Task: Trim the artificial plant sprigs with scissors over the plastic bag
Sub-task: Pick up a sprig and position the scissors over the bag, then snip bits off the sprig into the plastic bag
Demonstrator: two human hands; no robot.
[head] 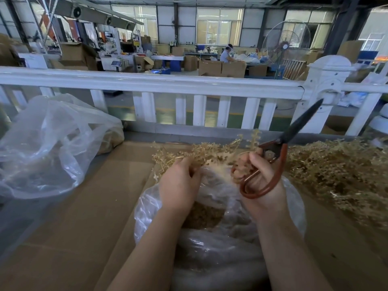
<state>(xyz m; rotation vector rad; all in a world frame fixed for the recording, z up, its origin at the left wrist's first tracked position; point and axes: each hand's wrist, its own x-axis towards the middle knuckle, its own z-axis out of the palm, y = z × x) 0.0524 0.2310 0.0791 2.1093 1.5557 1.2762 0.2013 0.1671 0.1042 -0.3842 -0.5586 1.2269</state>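
Two hands work at frame centre. The left hand (178, 181) pinches a bunch of tan sprigs (201, 154), fingers curled round the stems. The right hand (258, 177) has its fingers clamped through the red loops of one pair of scissors (281, 152), whose dark blades look closed and point to the upper right, clear of the bunch. By my reading this is the pause between cuts: next the blades must open and swing onto the stems. One clear plastic bag (220, 238) lies directly below, holding trimmings; a second bag (48, 148) sits at left. One loose pile (340, 171) waits at right.
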